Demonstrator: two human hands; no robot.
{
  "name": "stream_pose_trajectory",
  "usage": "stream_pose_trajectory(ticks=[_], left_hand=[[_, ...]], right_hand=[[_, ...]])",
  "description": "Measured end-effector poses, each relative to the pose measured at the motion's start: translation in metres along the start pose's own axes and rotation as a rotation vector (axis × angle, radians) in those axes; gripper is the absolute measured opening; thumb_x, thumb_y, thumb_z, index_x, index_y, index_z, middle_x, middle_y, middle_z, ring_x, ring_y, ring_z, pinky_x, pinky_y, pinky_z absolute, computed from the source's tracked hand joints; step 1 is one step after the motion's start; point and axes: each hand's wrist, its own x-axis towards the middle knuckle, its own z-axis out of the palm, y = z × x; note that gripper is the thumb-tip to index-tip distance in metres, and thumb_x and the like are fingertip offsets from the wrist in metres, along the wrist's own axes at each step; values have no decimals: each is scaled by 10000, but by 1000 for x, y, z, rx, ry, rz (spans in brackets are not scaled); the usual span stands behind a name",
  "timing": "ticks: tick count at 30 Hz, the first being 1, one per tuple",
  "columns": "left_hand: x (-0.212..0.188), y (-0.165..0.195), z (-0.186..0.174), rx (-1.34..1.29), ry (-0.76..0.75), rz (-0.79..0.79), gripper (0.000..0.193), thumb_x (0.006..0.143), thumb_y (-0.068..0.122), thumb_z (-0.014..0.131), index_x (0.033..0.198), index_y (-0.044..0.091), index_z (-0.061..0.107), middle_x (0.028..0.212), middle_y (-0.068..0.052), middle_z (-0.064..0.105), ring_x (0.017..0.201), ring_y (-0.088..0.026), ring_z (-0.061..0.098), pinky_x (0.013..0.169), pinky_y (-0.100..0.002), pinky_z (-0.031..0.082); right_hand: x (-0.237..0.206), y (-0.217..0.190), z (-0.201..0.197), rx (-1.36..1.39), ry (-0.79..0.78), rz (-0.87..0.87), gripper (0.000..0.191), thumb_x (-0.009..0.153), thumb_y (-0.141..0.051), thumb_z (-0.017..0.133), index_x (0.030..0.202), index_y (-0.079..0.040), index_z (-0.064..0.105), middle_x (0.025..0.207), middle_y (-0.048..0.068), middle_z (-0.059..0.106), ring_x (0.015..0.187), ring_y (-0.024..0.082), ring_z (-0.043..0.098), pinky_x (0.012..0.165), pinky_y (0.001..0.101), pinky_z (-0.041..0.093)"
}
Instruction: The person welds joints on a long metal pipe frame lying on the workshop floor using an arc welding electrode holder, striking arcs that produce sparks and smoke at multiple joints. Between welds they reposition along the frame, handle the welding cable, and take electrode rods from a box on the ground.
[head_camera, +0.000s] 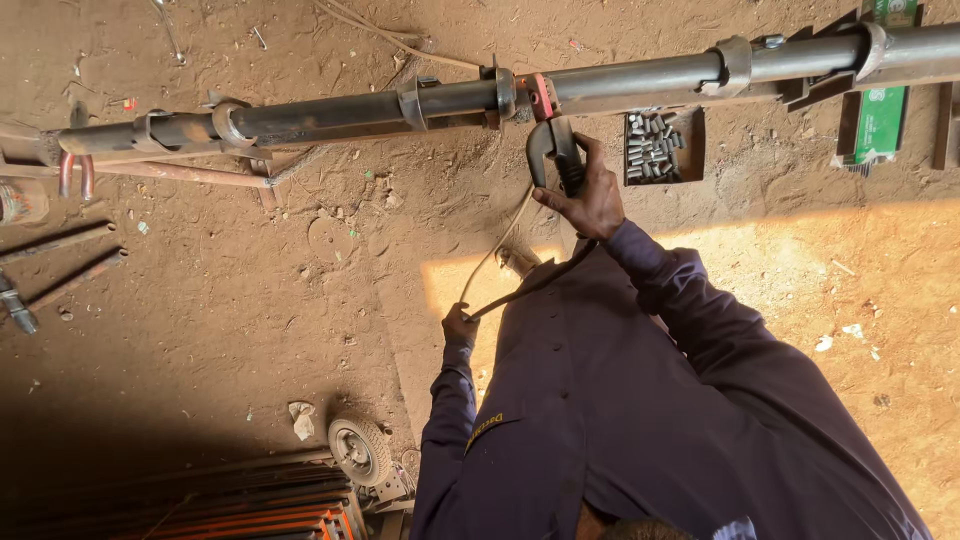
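The right hand (590, 200) is clenched around the black handle of a welding electrode holder (553, 150), head raised against the underside of the long steel pipe (620, 80) beside a red-marked collar (541, 97). This grip appears chosen to keep the head steady at the joint. The left hand (459, 325) is closed on the welding cable (510, 290), apparently holding its slack clear of the work. The holder stands roughly square to the pipe, head toward the pipe and handle toward the person. The pipe's long axis runs left to right across the view, slightly tilted, above the dirt floor (250, 300). A tray of short metal pieces (655, 145) lies just beyond. A small wheel (360, 450) rests on the floor near the left sleeve.
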Motion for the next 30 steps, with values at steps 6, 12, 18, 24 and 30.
stream_pose_trajectory(ticks=[6,12,18,24,30], left_hand=[[-7,-5,-3,-34,-44,47,363,725,123,849,1039,70,675,695,-121,699,645,-240,712,592,-370,564],[-7,-8,-4,-27,-48,14,297,761,130,840,1006,78,680,654,-115,670,595,-242,690,572,-371,550],[-8,-8,-9,-29,-60,46,362,741,201,828,1053,101,672,656,-109,680,594,-250,687,580,-386,549],[-10,-3,-7,-29,-59,3,292,739,151,798,999,98,674,661,-138,690,602,-257,711,577,-397,563],[-10,-5,-6,-16,32,155,273,687,117,789,925,87,658,633,-134,664,589,-284,692,584,-398,572]], right_hand=[[1,-7,13,55,1,113,1078,775,-563,847,1476,48,301,1182,278,701,1029,375,747,914,459,622],[1,-2,19,-33,67,21,1057,824,-504,912,1476,65,305,1191,309,684,1069,375,720,927,455,598],[4,9,33,9,122,-38,1050,773,-484,909,1458,50,318,1206,225,729,1071,323,717,913,443,570],[6,5,33,78,113,-42,1007,773,-482,868,1454,20,323,1167,207,718,1056,291,714,910,419,572],[6,1,31,34,125,-43,975,784,-527,849,1414,26,350,1179,251,723,1085,344,734,915,437,580]])
